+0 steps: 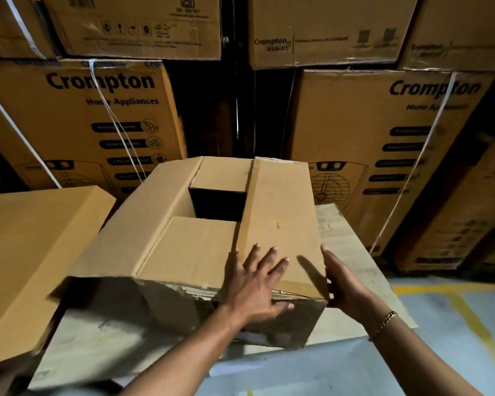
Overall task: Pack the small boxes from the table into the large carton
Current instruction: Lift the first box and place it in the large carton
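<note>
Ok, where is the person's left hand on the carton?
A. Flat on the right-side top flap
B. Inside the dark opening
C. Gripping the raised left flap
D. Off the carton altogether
A: the left hand lies palm-down with fingers spread on the folded right flap of the carton, while the right hand holds the near right corner.

We see two bare forearms reaching in from the bottom edge, with no sleeves covering them up to where they leave the picture. Our left hand wears nothing: no ring, no glove, no watch. Our right hand is likewise ungloved. Around the right wrist we wear a thin gold-coloured chain bracelet with small oval links, hanging loosely and slanting across the wrist. The fingernails that show on our left hand are short, pale and unpainted.
</note>
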`<state>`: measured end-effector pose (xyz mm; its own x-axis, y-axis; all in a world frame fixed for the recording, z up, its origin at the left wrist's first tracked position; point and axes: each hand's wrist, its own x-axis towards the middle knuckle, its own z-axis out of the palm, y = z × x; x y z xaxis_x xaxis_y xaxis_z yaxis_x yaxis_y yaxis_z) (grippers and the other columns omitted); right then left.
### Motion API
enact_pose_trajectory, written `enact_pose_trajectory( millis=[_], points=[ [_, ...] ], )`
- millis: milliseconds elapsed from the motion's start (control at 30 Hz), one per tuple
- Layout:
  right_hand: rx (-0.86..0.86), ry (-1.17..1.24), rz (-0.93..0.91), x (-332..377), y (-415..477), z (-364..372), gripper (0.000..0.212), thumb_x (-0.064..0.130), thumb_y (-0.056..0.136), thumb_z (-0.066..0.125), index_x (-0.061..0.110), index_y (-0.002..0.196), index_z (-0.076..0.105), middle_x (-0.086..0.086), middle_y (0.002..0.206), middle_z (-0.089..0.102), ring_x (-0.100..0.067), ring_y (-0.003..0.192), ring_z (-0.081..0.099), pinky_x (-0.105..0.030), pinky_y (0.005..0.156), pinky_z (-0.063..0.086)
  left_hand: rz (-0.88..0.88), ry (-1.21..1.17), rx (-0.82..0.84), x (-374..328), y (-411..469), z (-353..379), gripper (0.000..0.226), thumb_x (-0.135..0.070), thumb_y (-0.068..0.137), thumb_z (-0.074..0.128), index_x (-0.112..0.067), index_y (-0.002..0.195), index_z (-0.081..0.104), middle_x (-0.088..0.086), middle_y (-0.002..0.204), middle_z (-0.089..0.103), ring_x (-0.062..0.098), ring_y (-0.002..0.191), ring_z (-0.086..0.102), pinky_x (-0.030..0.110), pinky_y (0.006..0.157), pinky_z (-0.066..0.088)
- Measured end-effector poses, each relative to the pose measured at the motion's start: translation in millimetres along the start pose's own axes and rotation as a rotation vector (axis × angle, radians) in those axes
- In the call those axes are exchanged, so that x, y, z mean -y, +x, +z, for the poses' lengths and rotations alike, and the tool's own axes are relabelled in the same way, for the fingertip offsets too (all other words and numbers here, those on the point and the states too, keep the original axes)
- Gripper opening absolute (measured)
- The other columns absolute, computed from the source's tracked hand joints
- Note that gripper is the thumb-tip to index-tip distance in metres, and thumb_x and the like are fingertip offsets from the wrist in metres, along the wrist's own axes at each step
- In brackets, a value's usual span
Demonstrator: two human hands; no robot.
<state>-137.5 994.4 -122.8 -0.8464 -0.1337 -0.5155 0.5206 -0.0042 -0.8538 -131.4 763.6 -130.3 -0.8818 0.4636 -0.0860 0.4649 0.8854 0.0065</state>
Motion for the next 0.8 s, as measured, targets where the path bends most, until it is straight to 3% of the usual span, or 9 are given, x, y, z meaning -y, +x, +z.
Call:
enact_pose_trajectory(
  millis=[100, 167, 300, 367, 433, 533, 633, 700, 800],
  points=[
    [-0.09, -0.187, -0.076, 7.3, 0.0, 5.6, 0.086, 0.078, 0.074, 0.063, 0.031, 0.144, 0.045, -0.002, 0.144, 0.051, -0.029, 0.123, 0.057, -0.051, 0.1, 0.05, -0.059, -0.058, -0.052, 4.0, 1.2, -11.1, 0.102, -0.092, 0.076, 0.029, -0.038, 0.157, 0.002, -0.004, 0.167, -0.008, 0.026, 0.153, -0.012, 0.064, 0.118, -0.002],
    [-0.189, -0.387, -0.234, 11.0, -4.7, 15.5, 0.092, 0.083, 0.069, 0.063, 0.03, 0.142, 0.043, -0.002, 0.147, 0.047, -0.029, 0.137, 0.046, -0.051, 0.11, 0.041, -0.184, -0.207, -0.166, 16.0, -4.1, -22.2, 0.102, -0.095, 0.073, 0.024, -0.038, 0.157, 0.009, -0.009, 0.167, 0.001, 0.018, 0.153, -0.003, 0.056, 0.121, 0.002],
    [-0.276, -0.956, -0.656, 22.9, -27.4, 46.9, 0.104, 0.086, 0.076, 0.048, 0.036, 0.159, 0.011, 0.012, 0.167, 0.004, -0.013, 0.15, 0.013, -0.047, 0.119, 0.019, -0.447, -0.645, -0.302, 55.6, -20.2, -36.0, 0.081, -0.078, 0.085, 0.011, -0.04, 0.155, 0.021, -0.012, 0.163, 0.023, 0.015, 0.148, 0.023, 0.043, 0.119, 0.015],
    [-0.179, -1.212, -0.712, 25.6, -34.6, 71.5, 0.108, 0.088, 0.076, 0.046, 0.037, 0.159, 0.0, 0.014, 0.167, -0.011, -0.01, 0.15, -0.002, -0.044, 0.12, 0.008, -0.476, -0.61, -0.266, 82.7, -24.4, -33.0, 0.073, -0.068, 0.089, 0.009, -0.038, 0.152, 0.032, -0.01, 0.16, 0.033, 0.014, 0.145, 0.031, 0.04, 0.116, 0.02],
    [-0.201, -1.407, -0.749, 22.1, -30.8, 88.1, 0.103, 0.081, 0.081, 0.044, 0.035, 0.159, -0.006, 0.007, 0.168, -0.012, -0.016, 0.154, -0.004, -0.048, 0.125, 0.011, -0.41, -0.374, -0.152, 107.9, -25.2, -25.3, 0.072, -0.066, 0.09, 0.012, -0.035, 0.153, 0.031, -0.01, 0.163, 0.026, 0.012, 0.148, 0.022, 0.042, 0.12, 0.014],
    [-0.372, -1.371, -0.807, 22.6, -32.5, 86.7, 0.09, 0.064, 0.088, 0.042, 0.031, 0.16, -0.001, 0.001, 0.169, 0.007, -0.021, 0.151, 0.019, -0.048, 0.12, 0.029, -0.35, -0.188, -0.035, 135.2, -22.9, -18.1, 0.077, -0.075, 0.092, 0.015, -0.035, 0.157, 0.017, -0.009, 0.167, 0.006, 0.013, 0.153, 0.004, 0.048, 0.123, 0.005],
    [-0.632, -1.199, -0.96, 31.9, -45.1, 66.5, 0.078, 0.054, 0.092, 0.048, 0.023, 0.159, 0.02, -0.003, 0.158, 0.035, -0.021, 0.135, 0.042, -0.044, 0.106, 0.044, -0.352, -0.159, -0.031, 155.9, -17.7, -14.6, 0.108, -0.093, 0.069, -0.008, -0.036, 0.158, 0.013, -0.008, 0.167, 0.002, 0.016, 0.153, 0.003, 0.049, 0.122, 0.007],
    [-0.659, -1.208, -0.946, 35.0, -50.3, 62.6, 0.081, 0.062, 0.092, 0.048, 0.023, 0.158, 0.023, -0.003, 0.156, 0.037, -0.02, 0.136, 0.04, -0.043, 0.108, 0.041, -0.356, -0.152, 0.012, 166.3, -11.0, -10.1, 0.118, -0.095, 0.058, -0.015, -0.036, 0.158, 0.01, -0.007, 0.168, 0.0, 0.017, 0.154, 0.001, 0.05, 0.122, 0.007],
    [-0.377, -1.45, -0.729, 23.7, -41.8, 85.5, 0.096, 0.08, 0.087, 0.039, 0.033, 0.16, -0.001, 0.004, 0.169, 0.004, -0.018, 0.153, 0.01, -0.044, 0.123, 0.02, -0.318, -0.162, 0.079, 172.5, 4.3, -7.0, 0.102, -0.09, 0.072, -0.001, -0.036, 0.158, 0.006, -0.007, 0.167, -0.004, 0.018, 0.154, -0.003, 0.052, 0.122, 0.006]
  ],
)
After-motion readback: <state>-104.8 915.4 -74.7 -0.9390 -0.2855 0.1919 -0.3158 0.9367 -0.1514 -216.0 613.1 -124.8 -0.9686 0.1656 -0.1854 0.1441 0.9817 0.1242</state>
